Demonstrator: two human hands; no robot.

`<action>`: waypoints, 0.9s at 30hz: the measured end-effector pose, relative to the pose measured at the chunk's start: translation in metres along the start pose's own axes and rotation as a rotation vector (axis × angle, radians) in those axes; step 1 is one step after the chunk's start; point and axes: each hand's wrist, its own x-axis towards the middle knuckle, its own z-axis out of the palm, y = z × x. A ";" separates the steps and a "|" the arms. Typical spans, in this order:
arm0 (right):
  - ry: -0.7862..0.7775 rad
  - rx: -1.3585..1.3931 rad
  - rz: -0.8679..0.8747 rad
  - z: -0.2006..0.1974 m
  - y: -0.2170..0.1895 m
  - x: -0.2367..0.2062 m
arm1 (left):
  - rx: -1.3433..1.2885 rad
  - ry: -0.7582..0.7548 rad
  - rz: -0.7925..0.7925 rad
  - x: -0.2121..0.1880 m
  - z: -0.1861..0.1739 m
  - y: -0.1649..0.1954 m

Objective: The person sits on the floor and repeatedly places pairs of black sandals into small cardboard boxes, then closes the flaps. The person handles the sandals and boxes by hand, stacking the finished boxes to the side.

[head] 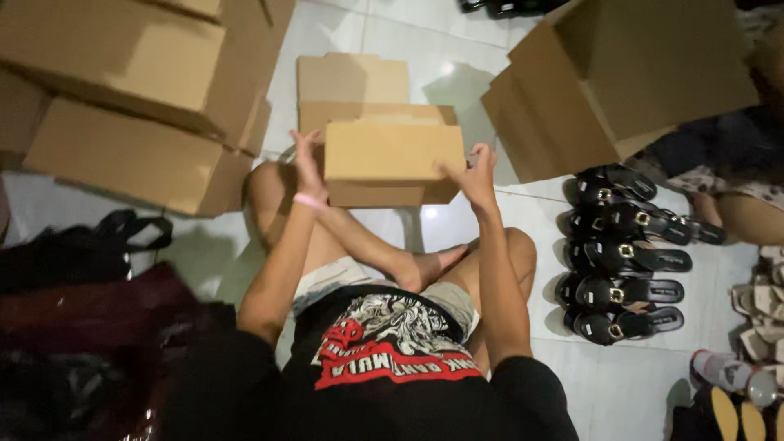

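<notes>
Gripping one cardboard box (392,155), two hands; perhaps five black sandals (625,260) beside.

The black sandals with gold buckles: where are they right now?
In the head view, the black sandals lie in a row on the white tiled floor, off the person's right knee, below a large open cardboard box.

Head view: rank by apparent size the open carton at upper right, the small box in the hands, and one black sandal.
1. Open carton
2. Small box
3. Black sandal

Distances from the camera differ, so true sizes stay unsure.
</notes>
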 end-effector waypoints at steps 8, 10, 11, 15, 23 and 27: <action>0.117 0.098 -0.029 -0.111 -0.087 -0.034 | -0.532 -0.490 0.158 -0.013 0.063 0.053; 0.039 -0.138 -0.006 -0.126 -0.094 -0.033 | -0.422 -0.597 0.248 -0.027 0.086 0.069; -0.006 -0.253 0.019 -0.131 -0.096 -0.036 | -0.318 -0.632 0.320 -0.036 0.092 0.075; 0.134 -0.371 -0.216 -0.144 -0.097 -0.059 | -0.540 -0.637 0.332 -0.039 0.092 0.082; 0.628 -0.931 -0.265 -0.223 -0.083 -0.032 | 1.274 -0.661 0.736 0.022 0.032 0.020; 0.674 -0.930 -0.232 -0.243 -0.045 0.006 | 2.079 -0.837 0.436 0.015 0.005 0.014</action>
